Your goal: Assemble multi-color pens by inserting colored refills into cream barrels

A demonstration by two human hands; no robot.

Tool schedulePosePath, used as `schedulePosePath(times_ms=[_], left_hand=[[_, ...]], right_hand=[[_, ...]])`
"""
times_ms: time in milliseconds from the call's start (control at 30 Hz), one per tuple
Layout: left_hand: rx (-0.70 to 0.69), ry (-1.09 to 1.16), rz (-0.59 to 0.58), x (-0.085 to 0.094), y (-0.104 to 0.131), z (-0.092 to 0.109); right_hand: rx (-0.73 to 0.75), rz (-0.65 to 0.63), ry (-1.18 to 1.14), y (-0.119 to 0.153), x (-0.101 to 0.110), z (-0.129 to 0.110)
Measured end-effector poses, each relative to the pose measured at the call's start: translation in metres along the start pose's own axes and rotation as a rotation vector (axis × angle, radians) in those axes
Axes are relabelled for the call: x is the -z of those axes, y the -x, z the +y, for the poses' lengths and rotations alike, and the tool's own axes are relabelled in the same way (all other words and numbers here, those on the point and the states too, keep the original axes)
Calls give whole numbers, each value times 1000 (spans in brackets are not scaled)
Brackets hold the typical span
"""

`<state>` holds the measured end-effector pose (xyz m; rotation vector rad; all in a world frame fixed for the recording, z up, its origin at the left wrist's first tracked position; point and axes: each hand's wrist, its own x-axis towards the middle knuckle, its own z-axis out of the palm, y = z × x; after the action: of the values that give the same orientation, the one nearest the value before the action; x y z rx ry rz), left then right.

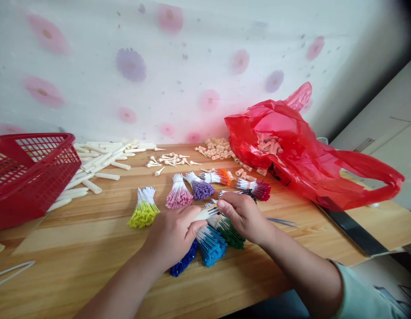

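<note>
Your left hand (172,235) grasps a white tube (203,214) while your right thumb and fingers, on the right hand (247,218), pinch at its far end. You hold it just above the light-blue bundle of sticks (212,248) and the green bundle (232,235), over the wooden table (102,261).

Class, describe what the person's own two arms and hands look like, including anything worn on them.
The left hand and right hand are both bare: no gloves, and no watch or bracelet shows on either wrist. A plain pale green sleeve ends near the right elbow. No sleeve shows on the left arm.
</note>
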<state>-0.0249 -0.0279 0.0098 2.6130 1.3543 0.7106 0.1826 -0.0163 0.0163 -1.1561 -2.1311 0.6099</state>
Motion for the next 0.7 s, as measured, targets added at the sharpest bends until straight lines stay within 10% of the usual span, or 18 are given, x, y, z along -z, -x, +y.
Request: schedulePosePath(times_ms=[167, 367, 700], left_hand=[[69, 163, -136, 3, -2, 4], [3, 51, -90, -2, 1, 7], [106, 495, -251, 5, -3, 3]], right_hand=[[206, 6, 84, 2, 10, -6], [32, 121, 96, 1, -6, -5], [363, 91, 179, 5, 12, -4]])
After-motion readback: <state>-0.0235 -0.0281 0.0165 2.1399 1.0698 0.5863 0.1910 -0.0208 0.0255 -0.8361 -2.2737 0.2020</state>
